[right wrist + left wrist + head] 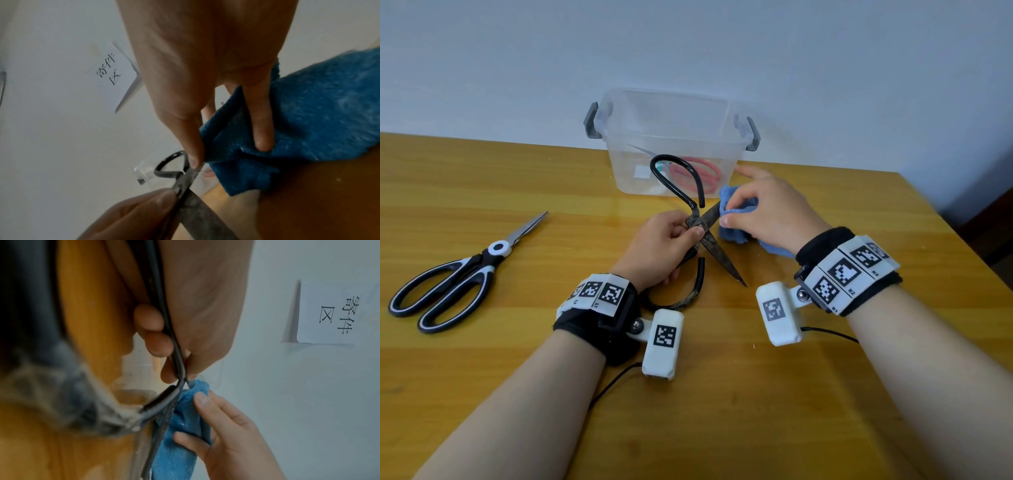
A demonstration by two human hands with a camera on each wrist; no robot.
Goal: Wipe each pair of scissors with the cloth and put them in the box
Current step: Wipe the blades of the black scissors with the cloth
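Old black iron scissors [709,236] with big loop handles stand spread open above the wooden table. My left hand [671,240] pinches them at the pivot [180,186]. One blade points down toward me, tip just above the wood. The other blade runs into the blue cloth [736,219], which my right hand [760,209] pinches around it; the right wrist view shows the cloth [308,121] folded over that blade. The clear box [724,113] with grey latches stands behind, holding red-handled scissors [698,171]. Black-and-white scissors [462,274] lie shut at the left.
The wooden table [825,394] reaches to a pale wall [517,68] behind the box. Its right edge falls away near my right forearm. A paper sign [329,316] hangs on the wall. Thin cables trail from both wrist cameras.
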